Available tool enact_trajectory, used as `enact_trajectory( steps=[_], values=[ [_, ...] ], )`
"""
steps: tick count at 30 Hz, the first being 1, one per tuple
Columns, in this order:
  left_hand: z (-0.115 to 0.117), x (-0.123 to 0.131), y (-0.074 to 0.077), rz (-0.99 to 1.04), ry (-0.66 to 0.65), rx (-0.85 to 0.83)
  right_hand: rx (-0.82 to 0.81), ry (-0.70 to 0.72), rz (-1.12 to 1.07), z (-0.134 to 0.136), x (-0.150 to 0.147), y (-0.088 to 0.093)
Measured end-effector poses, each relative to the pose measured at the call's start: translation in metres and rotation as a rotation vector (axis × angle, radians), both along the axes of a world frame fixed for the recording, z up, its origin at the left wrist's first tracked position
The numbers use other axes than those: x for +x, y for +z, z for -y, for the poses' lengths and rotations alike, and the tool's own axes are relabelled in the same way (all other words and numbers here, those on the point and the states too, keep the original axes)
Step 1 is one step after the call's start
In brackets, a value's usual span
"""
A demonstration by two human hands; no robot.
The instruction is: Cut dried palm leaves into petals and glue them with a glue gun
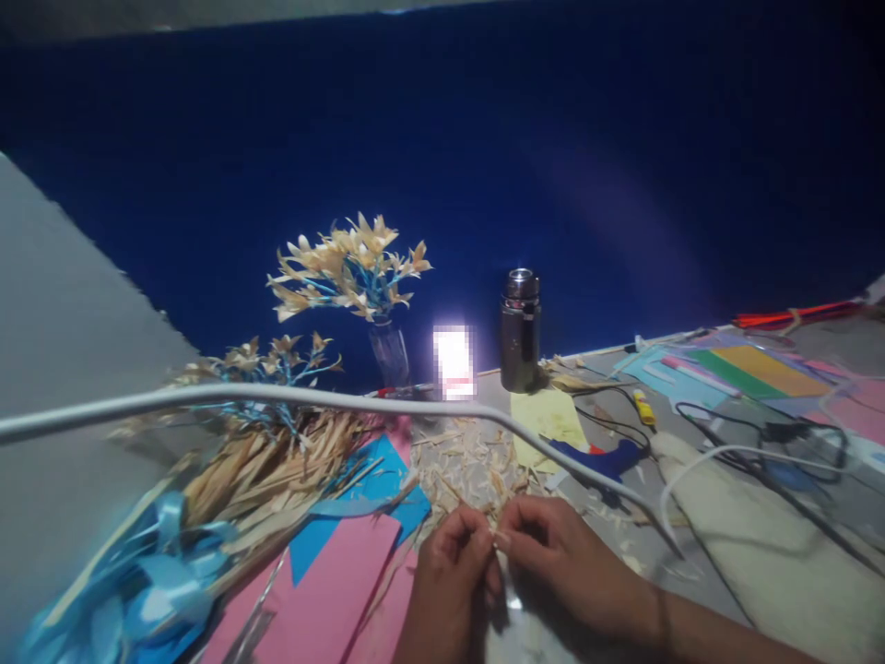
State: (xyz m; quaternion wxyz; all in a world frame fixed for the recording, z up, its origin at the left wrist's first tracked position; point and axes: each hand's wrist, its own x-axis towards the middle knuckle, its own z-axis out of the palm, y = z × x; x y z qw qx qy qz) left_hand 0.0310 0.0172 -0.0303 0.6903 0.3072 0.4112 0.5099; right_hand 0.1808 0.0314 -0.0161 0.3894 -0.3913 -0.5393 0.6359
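My left hand point(453, 567) and my right hand point(567, 553) meet fingertip to fingertip at the lower middle of the view. Both are closed in a pinch, and a tiny pale bit shows between them, too small to name. Under and beyond the fingers, pale dry shavings point(463, 456) lie scattered on the grey tabletop. Just left of my left hand are pink paper sheets point(338, 590) and a blue sheet point(380, 461). A dark blue glue gun point(618, 458) lies beyond my right hand, partly behind a white cable point(442, 407).
The cable crosses in front of the table. At the back stand a vase point(391, 355) of pale flowers point(352, 267), a bright light point(454, 360) and a dark flask point(521, 337). Dry husk strips point(241, 470) and blue ribbon point(152, 581) heap at left; coloured papers point(753, 369) lie right.
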Motion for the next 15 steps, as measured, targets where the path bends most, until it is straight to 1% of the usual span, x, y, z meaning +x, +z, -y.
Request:
enact_trajectory(
  steps=[1,3,5,7,10,13,15],
  values=[
    [-0.002,-0.001,-0.003,0.04,-0.03,0.003,-0.038,0.026,-0.04,0.0,0.0,-0.002],
    [-0.007,-0.004,-0.007,0.122,-0.124,-0.001,-0.053,0.037,-0.045,-0.001,0.001,-0.005],
    [-0.01,-0.006,-0.01,0.172,-0.214,0.009,-0.021,0.032,-0.002,-0.002,0.003,-0.004],
    [-0.013,-0.009,-0.011,0.155,-0.256,0.029,0.014,0.034,0.042,-0.003,0.006,-0.002],
    [-0.015,-0.013,-0.007,0.018,-0.234,0.056,0.042,0.047,0.098,-0.005,0.009,0.0],
    [-0.016,-0.016,0.001,-0.136,-0.199,0.07,0.051,0.064,0.175,-0.009,0.011,0.0],
    [-0.016,-0.017,0.007,-0.188,-0.183,0.097,0.031,0.072,0.203,-0.011,0.011,0.0]
  ],
)
